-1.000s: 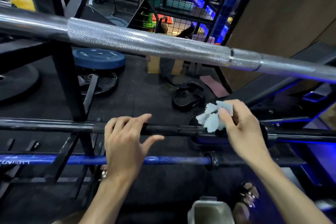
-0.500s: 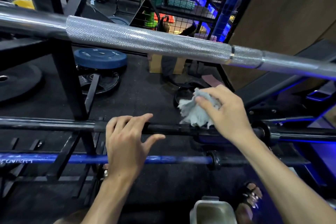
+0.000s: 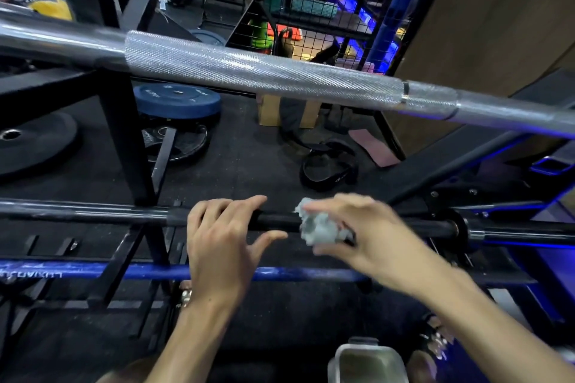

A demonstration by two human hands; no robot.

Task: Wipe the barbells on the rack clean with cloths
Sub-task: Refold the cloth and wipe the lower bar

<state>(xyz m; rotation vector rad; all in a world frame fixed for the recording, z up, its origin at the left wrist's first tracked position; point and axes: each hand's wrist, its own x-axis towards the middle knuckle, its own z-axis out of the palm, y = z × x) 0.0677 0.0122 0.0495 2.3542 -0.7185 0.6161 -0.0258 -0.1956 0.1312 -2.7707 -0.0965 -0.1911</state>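
Cloth fills my right hand, a pale crumpled wad pinched between my fingers and thumb and pushed against the black bar. That hand looks blurry. My left hand sits just beside it on the same bar, fingers laid flat over the top and thumb sticking out toward the cloth; it grips nothing.

The black bar runs left to right on the rack, with a collar at its right end. A blue bar lies just below it, nearer to me, passing under both my wrists. Up high, a fat silver bar crosses the whole view, rough in the middle and smooth at both ends.

On the dark floor behind the rack I see a blue plate lying on a black plate, a bigger black plate to the left, and a black belt curled up. A wire cage stands far back.
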